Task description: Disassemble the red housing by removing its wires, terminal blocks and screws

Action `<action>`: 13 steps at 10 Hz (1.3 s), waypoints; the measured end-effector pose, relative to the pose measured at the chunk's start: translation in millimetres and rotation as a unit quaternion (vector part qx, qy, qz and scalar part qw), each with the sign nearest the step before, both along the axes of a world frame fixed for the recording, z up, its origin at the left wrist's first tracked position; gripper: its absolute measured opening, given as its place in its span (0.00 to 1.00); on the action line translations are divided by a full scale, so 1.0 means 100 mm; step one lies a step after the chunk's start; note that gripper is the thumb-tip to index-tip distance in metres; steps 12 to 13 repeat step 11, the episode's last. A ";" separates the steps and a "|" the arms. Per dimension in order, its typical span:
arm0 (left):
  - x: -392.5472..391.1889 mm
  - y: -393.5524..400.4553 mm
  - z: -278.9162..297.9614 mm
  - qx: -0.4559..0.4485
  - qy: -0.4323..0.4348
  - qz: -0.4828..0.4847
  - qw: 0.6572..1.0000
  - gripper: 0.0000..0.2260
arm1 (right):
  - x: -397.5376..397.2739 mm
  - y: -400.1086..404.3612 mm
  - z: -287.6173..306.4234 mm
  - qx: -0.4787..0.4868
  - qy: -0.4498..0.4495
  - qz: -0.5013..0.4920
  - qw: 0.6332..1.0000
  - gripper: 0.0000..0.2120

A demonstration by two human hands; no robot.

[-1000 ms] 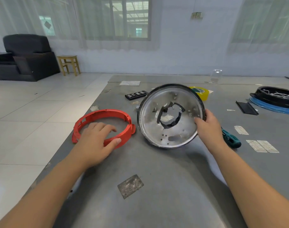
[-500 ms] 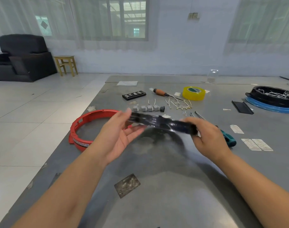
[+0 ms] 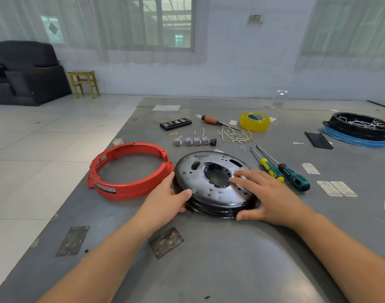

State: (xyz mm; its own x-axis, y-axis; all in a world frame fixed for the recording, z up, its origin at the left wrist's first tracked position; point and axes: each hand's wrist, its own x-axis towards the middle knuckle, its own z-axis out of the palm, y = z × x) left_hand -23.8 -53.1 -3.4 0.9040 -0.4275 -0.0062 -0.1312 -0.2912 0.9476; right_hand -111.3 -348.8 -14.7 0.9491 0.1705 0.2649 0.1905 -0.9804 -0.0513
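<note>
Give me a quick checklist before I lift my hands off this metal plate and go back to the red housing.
1. Plate flat on the table: ok.
2. Left hand at the plate's rim, right hand on top: ok.
3. Red housing within left reach, beside the plate: ok.
4. Housing free of wires and terminal blocks: ok from this side; far inner wall cannot tell.
5. Terminal blocks and wires laid out behind: ok.
6. Screwdrivers beside the right hand: ok.
</note>
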 end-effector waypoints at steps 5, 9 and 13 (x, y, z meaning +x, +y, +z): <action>0.40 0.50 -0.10 0.437 -0.344 0.091 0.826 0.20 | 0.01 0.54 -0.05 -0.013 0.032 -0.062 0.997 0.38; 0.21 0.41 -0.27 0.418 -0.450 0.129 0.779 0.21 | 0.29 0.59 -0.14 -0.018 0.042 -0.099 0.994 0.37; 0.10 0.44 -0.27 0.391 -0.458 0.124 0.788 0.27 | 0.20 0.62 -0.06 -0.008 0.030 -0.081 0.996 0.38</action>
